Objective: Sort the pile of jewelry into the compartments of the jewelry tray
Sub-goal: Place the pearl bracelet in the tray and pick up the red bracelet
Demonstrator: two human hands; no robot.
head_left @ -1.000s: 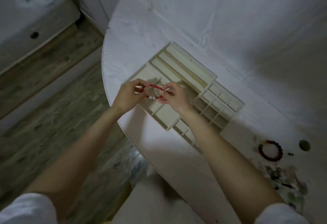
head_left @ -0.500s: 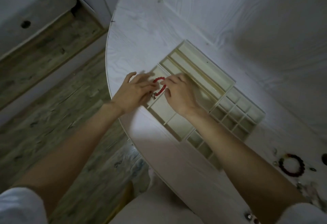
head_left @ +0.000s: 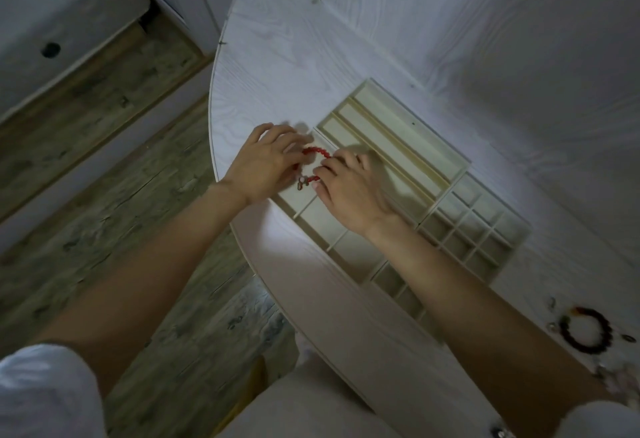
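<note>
Now both hands sit lower than a second ago: the left hand (head_left: pixel 265 162) and right hand (head_left: pixel 349 192) pinch the red bracelet (head_left: pixel 313 164) down inside the tray's (head_left: pixel 433 147) left-end compartment, near the bench's (head_left: pixel 277 63) left edge.

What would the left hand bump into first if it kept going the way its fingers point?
Probably the red bead bracelet, which the left hand already touches; beyond it lies the tray. Depth is unclear.

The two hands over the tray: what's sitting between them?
In the head view, a red bead bracelet spans the gap between left hand and right hand, both pinching it over the jewelry tray.
</note>
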